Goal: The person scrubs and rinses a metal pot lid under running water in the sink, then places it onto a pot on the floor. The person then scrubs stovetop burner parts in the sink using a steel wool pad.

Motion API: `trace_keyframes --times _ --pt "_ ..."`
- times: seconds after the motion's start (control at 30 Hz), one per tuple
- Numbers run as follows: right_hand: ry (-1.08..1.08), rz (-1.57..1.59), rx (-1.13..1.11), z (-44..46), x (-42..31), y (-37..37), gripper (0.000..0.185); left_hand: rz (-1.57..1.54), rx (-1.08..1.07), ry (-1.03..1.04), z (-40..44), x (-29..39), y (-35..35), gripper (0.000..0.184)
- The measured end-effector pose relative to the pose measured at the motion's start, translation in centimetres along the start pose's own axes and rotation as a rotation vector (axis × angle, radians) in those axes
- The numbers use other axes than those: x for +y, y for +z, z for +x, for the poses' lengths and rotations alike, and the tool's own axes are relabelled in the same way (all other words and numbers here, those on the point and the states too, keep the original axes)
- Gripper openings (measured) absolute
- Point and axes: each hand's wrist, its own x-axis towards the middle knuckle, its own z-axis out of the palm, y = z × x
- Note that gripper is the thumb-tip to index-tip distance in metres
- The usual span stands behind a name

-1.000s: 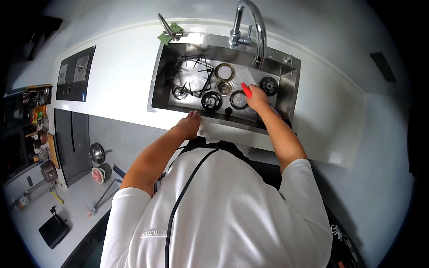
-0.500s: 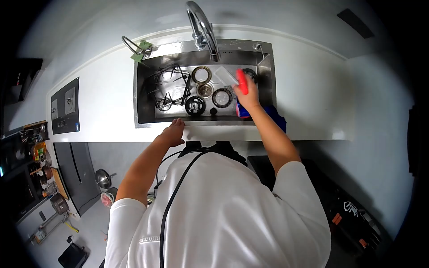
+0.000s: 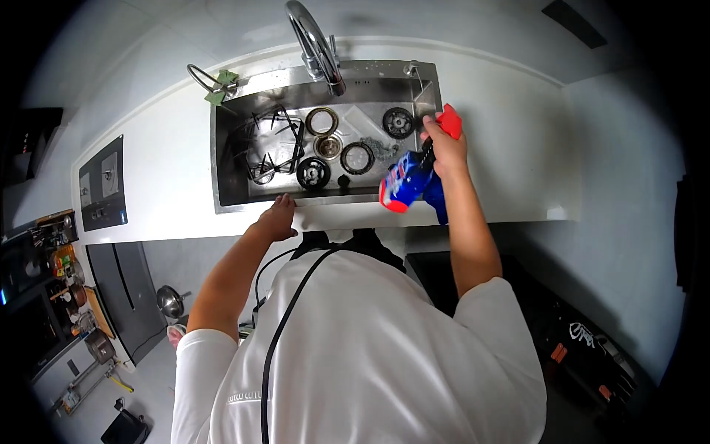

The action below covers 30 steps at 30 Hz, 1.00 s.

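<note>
My right hand [image 3: 449, 150] is wrapped round the neck of a spray bottle [image 3: 400, 182], just below its red head. The blue bottle is tilted, its red-ended base pointing toward the lower left, over the sink's right front corner. My left hand [image 3: 279, 218] lies with its fingers out on the front rim of the steel sink [image 3: 336, 198]. In the basin are a black pan support [image 3: 278, 166], two ring-shaped burner parts [image 3: 322, 122], black burner heads [image 3: 313, 173] and a small black cap [image 3: 343, 180]. A crumpled scouring pad [image 3: 381, 149] lies near a clear flat piece [image 3: 362, 122].
A tall chrome faucet [image 3: 316, 44] arches over the back of the sink. To its left stand a thin tap [image 3: 203, 74] and a green cloth [image 3: 222, 87]. Dark blue material [image 3: 436, 201] hangs at the counter's front edge. A cooktop [image 3: 104, 183] is on the left.
My right hand has moved right, out of the basin, with the spray bottle, whose blue body now shows fully. My left hand stays on the rim. The view has shifted slightly.
</note>
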Motion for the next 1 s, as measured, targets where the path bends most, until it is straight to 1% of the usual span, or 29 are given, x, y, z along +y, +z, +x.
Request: trace_keyframes --times 0.03,0.13,0.17,0.3,0.4,0.5,0.6,0.7,0.8,0.9,1.0 --pt "0.053 -0.053 -0.067 -0.9 -1.3 -0.1 0.042 0.0 0.002 0.001 0.1 0.0 -0.1 0.109" --pt "0.048 -0.174 -0.201 -2.1 -0.8 -1.7 0.053 0.005 0.0 0.006 0.3 -0.1 0.0 0.109" --pt "0.079 -0.215 -0.223 -2.3 -0.1 -2.5 0.046 0.003 -0.001 0.003 0.3 -0.1 0.0 0.109" --pt "0.193 -0.403 -0.231 -3.6 0.7 -5.2 0.042 -0.004 -0.013 0.0 -0.3 0.3 -0.8 0.11" --pt "0.151 -0.443 -0.169 -4.2 1.3 -6.7 0.037 0.0 -0.026 0.004 -0.1 0.1 -0.7 0.11" --pt "0.083 -0.408 -0.152 -5.2 1.3 -7.3 0.034 0.009 -0.046 0.004 0.1 0.2 -0.9 0.111" --pt "0.048 -0.449 -0.136 -5.3 1.9 -7.8 0.035 0.014 -0.055 0.001 0.2 0.1 -0.7 0.11" --pt "0.114 -0.479 -0.085 -4.8 2.3 -8.6 0.034 0.024 -0.053 0.006 0.5 -0.2 -0.6 0.109" --pt "0.048 -0.33 -0.126 -5.9 1.6 -8.6 0.03 0.02 -0.046 0.019 0.4 -0.2 -0.7 0.108" --pt "0.081 -0.389 -0.195 -6.4 2.4 -8.6 0.032 0.0 -0.02 0.022 0.3 -0.2 -0.4 0.108" --pt "0.12 -0.423 -0.208 -6.5 3.1 -8.9 0.033 -0.018 -0.012 0.015 0.4 -0.3 -0.3 0.107"
